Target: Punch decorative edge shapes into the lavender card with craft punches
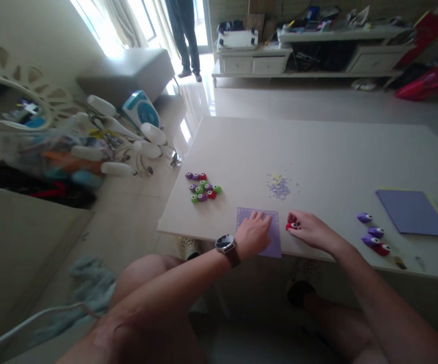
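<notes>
My left hand (pixel 254 233), with a watch (pixel 225 243) on its wrist, lies with fingers spread on a purple paper sheet (pixel 274 247). Small punched holes run along the sheet's edges, and its near edge hangs past the table edge. Just right of the sheet, my right hand (pixel 305 227) is closed around a small red paper punch (pixel 289 226) with a googly eye. Beyond the sheet lies a scatter of purple and yellow paper bits (pixel 279 188). Several purple, green and red punches (pixel 202 189) stand grouped at the left.
On the right of the white table (pixel 317 146) lie purple punches (pixel 370 240), a red punch (pixel 383 249) and a stack of purple paper (pixel 411 210). A person (pixel 184 35) stands beyond the table. Cluttered goods and a lamp fill the left side.
</notes>
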